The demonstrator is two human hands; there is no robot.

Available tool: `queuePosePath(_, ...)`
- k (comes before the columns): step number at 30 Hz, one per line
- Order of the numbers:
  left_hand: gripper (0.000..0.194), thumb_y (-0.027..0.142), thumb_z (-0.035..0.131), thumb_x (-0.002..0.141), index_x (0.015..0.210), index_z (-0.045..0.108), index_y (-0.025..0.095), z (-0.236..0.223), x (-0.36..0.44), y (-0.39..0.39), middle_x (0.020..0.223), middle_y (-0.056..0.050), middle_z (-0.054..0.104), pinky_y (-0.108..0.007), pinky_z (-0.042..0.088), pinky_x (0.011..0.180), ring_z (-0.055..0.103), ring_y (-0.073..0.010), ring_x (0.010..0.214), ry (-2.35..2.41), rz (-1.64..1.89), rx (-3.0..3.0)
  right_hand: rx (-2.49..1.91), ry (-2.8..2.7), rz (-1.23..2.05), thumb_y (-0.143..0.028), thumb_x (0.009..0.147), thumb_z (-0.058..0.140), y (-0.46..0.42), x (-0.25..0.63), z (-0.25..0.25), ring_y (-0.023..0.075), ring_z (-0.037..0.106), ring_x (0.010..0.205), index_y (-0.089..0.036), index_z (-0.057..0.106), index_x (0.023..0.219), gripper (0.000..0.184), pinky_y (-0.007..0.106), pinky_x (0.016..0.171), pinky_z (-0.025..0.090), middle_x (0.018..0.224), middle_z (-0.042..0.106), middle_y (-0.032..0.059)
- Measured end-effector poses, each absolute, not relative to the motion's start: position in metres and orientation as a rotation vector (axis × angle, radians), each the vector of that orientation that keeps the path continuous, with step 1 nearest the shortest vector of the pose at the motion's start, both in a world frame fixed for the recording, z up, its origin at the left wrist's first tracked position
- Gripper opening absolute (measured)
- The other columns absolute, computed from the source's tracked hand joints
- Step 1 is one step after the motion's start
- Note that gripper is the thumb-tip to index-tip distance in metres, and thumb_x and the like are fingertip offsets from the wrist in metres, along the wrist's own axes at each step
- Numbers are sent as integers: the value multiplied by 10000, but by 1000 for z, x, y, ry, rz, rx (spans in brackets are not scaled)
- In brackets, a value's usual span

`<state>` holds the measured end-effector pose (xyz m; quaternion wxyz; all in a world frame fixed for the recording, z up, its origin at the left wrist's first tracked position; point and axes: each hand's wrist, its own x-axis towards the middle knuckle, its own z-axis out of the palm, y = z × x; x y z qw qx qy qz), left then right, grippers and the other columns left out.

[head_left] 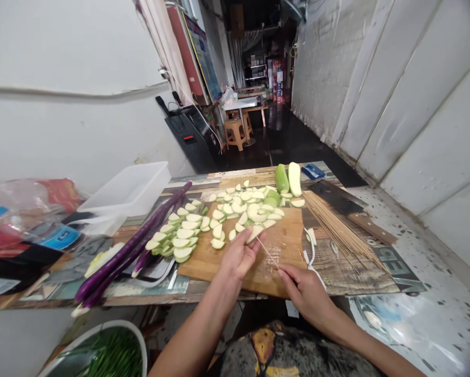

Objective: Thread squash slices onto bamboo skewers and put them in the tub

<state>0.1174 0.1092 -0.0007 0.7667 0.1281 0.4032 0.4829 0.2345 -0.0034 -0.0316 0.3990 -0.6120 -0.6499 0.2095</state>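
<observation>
Over the front of the wooden cutting board (pixel 203 267), my left hand (pixel 238 254) pinches a pale green-edged zucchini slice (pixel 255 231). Between the fingers of my right hand (pixel 300 283) is a thin wooden skewer (pixel 269 253); its far tip meets the slice. Whether the tip has gone into it I cannot tell. Many half-round zucchini slices (pixel 241 201) lie loose across the back of the board. To the left, skewered slices (pixel 183 234) are stacked in rows. A bundle of bare skewers (pixel 337 228) lies right of the board.
Long purple eggplants (pixel 129 251) lie at the left, near a white plastic tub (pixel 129 188). Behind the board stand halved zucchini (pixel 294 179). A cleaver (pixel 355 212) rests beyond the skewers at the right. Below the table's left edge is a bowl of greens (pixel 111 353).
</observation>
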Motion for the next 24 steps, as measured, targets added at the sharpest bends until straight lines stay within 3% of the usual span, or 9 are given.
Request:
queuePosePath(8, 58, 61, 551, 769, 759, 599, 92, -11, 124, 87, 796, -95, 677, -339, 538, 767, 662, -204, 769, 858, 956, 272, -1593, -1646, 493, -261, 894, 363, 2, 234, -32, 164, 611, 624, -175, 646, 818, 305, 247, 607, 444, 716, 675, 48)
queuePosePath(12, 17, 103, 610, 720, 737, 611, 103, -19, 133, 74, 768, -91, 670, -252, 518, 661, 646, -169, 699, 853, 905, 323, -1583, -1620, 504, -267, 890, 365, 13, 232, -34, 170, 614, 640, -171, 637, 837, 293, 253, 613, 441, 724, 675, 46)
queuePosePath(16, 232, 254, 676, 686, 866, 628, 115, -18, 124, 71, 847, -94, 661, -262, 485, 713, 623, -166, 761, 861, 902, 568, -1570, -1594, 494, -272, 887, 375, 18, 234, -39, 177, 623, 664, -162, 632, 869, 281, 257, 615, 437, 751, 681, 51)
queuePosePath(21, 469, 384, 606, 741, 1164, 543, 192, -2, 62, 107, 1166, -133, 559, -377, 357, 940, 473, -265, 1111, 1560, 1213, 1597, -1563, -1563, 490, -303, 881, 396, 19, 240, -48, 183, 630, 690, -163, 639, 862, 281, 258, 629, 440, 780, 687, 53)
queuePosePath(24, 501, 439, 524, 771, 1138, 564, 99, -1, 32, 135, 1088, -210, 563, -478, 327, 911, 463, -356, 1082, 2119, 837, 2059, -1549, -1575, 540, -312, 885, 383, 21, 240, -52, 176, 621, 656, -170, 637, 819, 299, 254, 610, 433, 730, 678, 41)
